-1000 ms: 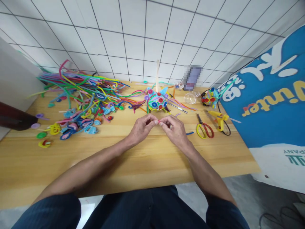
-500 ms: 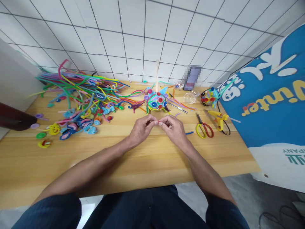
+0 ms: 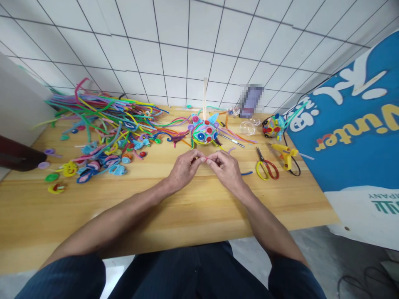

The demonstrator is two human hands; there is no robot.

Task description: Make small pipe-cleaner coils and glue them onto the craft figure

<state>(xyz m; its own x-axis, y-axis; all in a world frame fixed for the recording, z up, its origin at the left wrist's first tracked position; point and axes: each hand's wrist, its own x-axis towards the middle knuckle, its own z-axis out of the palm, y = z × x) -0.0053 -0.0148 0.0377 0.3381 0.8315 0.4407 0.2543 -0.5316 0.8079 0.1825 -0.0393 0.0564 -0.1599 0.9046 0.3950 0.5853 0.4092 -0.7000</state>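
A short red pipe cleaner (image 3: 207, 158) is pinched between my two hands, mostly hidden by the fingertips. My left hand (image 3: 186, 168) closes on its left end with thumb and forefinger. From the other side, my right hand (image 3: 226, 167) grips it the same way, the fingertips nearly meeting. Just beyond them stands a colourful pipe-cleaner figure (image 3: 204, 133) with blue ears, coiled red and blue discs and a pale stick rising behind it. A small blue pipe-cleaner piece (image 3: 247, 173) lies to the right of my right hand.
Scissors (image 3: 267, 166) and a yellow glue gun (image 3: 285, 155) lie to the right, near a second figure (image 3: 273, 126). Clear plastic domes (image 3: 247, 128) stand by the wall. Piled pipe cleaners (image 3: 102, 110) and coiled pieces cover the left. A dark cylindrical object (image 3: 20, 154) juts in there.
Almost nothing differs. Both hands keep their pinch on the red pipe cleaner, and the whole view has shifted very slightly.
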